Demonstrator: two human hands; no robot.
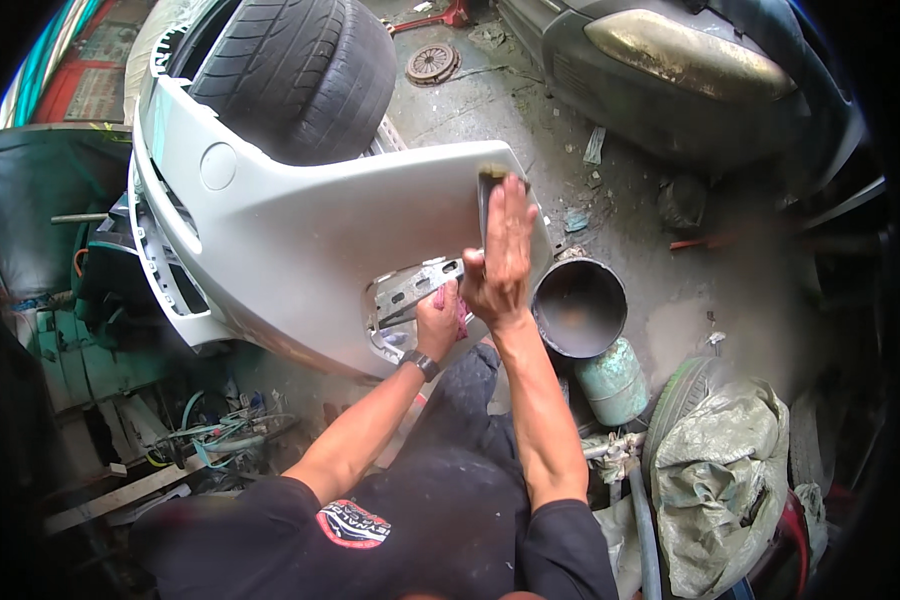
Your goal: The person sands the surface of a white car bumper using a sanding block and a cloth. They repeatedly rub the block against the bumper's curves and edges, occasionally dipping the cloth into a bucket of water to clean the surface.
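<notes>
A light grey-white car bumper cover (310, 215) stretches across the middle, with a square-edged opening and a bare metal bracket (415, 290) inside it. My right hand (505, 255) lies with straight fingers along a dark, narrow sanding block (487, 195), pressed on the bumper's right end. Most of the block is hidden beneath the hand; its far tip looks yellowish. My left hand (438, 322) is closed around a pink-red cloth (461, 318), beside the bracket at the opening's right edge.
A wide tyre (290, 75) stands behind the bumper. Right of it are a dark open cylinder (580, 308), a greenish tank (613, 382) and a tyre with a crumpled sack (720, 480). A car front (660, 90) fills the far right; a round metal disc (432, 64) lies on the floor.
</notes>
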